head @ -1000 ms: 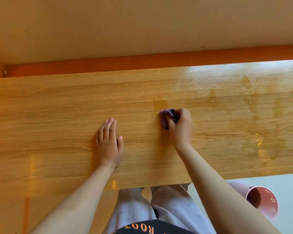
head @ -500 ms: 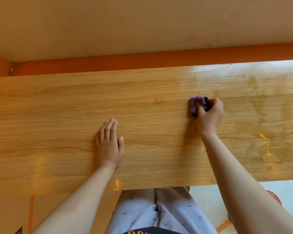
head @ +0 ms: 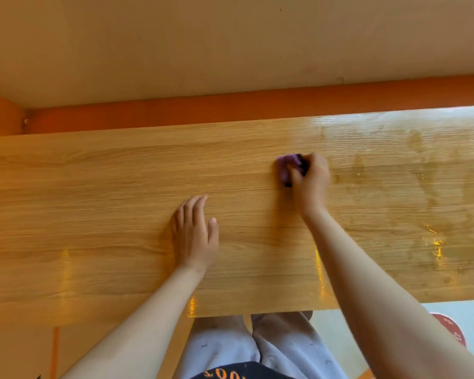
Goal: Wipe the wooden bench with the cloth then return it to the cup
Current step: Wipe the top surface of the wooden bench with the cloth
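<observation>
Where the right hand (head: 312, 186) grips, the cloth (head: 285, 166) bulges out leftward.

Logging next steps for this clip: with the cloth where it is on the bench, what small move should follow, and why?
Probably sweep the right hand and its purple cloth rightward along the wooden bench: wet-looking streaks glint on that side. The left hand lies flat on the bench, bracing. Returning to the cup seems premature.
</observation>
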A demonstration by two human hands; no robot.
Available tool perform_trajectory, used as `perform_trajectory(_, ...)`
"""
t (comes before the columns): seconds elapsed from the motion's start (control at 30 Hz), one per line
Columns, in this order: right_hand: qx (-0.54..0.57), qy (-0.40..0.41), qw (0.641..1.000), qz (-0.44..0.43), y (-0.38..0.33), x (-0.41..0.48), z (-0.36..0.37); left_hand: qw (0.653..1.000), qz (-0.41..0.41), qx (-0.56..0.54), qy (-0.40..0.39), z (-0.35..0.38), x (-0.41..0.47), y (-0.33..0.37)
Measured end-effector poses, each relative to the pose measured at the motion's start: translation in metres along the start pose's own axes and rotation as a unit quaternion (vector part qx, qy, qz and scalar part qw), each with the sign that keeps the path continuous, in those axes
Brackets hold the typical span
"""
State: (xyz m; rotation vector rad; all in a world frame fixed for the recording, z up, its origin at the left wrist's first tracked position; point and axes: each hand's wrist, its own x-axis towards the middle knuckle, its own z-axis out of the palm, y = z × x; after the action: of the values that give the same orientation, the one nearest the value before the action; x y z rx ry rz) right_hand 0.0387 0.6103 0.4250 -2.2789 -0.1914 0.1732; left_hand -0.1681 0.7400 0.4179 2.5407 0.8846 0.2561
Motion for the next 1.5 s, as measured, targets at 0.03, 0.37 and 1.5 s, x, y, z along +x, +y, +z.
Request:
perform_trajectory(0.03,-0.013,0.026,0.999,0.024,0.009,0.011,-0.015,1.0,0.013,-0.005,0.001,0.001,0.012,0.009)
perform_trajectory(0.37,-0.016,0.033,0.999,0.028,-0.001,0.011,0.0,0.997,0.023,0.048,-0.046,0.045,0.076,0.038)
perform_trajectory(1.5,-0.017,0.086,0.995,0.047,0.025,0.121,-0.029,0.997,0.019,0.068,-0.037,0.046,0.078,0.041)
